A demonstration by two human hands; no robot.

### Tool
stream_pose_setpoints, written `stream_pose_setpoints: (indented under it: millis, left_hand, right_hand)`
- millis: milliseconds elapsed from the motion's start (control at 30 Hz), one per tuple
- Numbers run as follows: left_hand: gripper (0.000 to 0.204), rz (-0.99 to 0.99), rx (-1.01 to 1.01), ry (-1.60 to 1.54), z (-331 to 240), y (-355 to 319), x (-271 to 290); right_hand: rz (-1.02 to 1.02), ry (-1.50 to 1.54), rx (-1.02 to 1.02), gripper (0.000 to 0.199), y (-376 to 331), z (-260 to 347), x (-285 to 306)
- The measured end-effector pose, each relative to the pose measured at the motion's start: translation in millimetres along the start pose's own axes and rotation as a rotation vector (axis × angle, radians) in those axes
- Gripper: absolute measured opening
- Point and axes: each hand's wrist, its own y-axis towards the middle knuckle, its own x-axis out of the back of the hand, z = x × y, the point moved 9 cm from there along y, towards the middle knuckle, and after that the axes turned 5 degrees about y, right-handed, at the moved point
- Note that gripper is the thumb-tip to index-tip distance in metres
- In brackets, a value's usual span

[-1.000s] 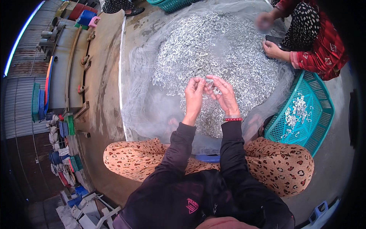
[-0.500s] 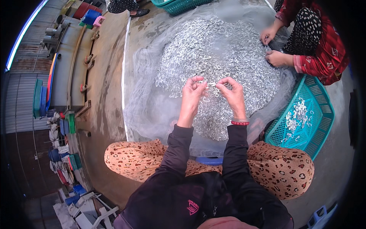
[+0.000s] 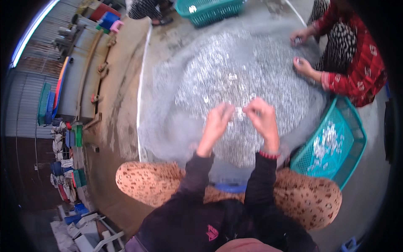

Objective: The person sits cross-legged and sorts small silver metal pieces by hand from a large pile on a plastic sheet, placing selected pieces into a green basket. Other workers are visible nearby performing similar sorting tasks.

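Observation:
Over the near side of a wide heap of small silvery-white hook-shaped pieces (image 3: 201,75), both my hands are raised close together. The fingers of my left hand (image 3: 217,125) and my right hand (image 3: 264,119) are pinched toward each other. Between the fingertips shows a small white hook-shaped piece (image 3: 239,111), blurred by motion; whether there is one piece or more I cannot tell. My right wrist has a red bead bracelet. Beneath the heap is a pale, sheer net (image 3: 157,130), spread on the floor.
At my right stands a teal basket (image 3: 357,145) holding some white pieces. Another teal basket (image 3: 210,17) is at the far side. A person in a red patterned sleeve (image 3: 338,80) crouches at the heap's right edge. Part of another person (image 3: 145,9) shows at the far left.
The view has shifted, so the scene sits slightly lower. My hands remain pinched over the heap. The co-worker's hands have lifted from the pieces and moved apart.

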Motion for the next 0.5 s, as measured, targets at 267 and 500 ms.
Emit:
stream_pose_setpoints:
  millis: [267,500]
  left_hand:
    - [0.022,-0.174,-0.248,0.347,-39,-1,7]
    - [0.025,-0.391,-0.262,-0.001,-31,8,34]
  right_hand:
    - [-0.048,0.143,-0.104,0.007,-1,-3,-7]
    - [-0.245,-0.001,-0.235,0.012,-13,-33,22]
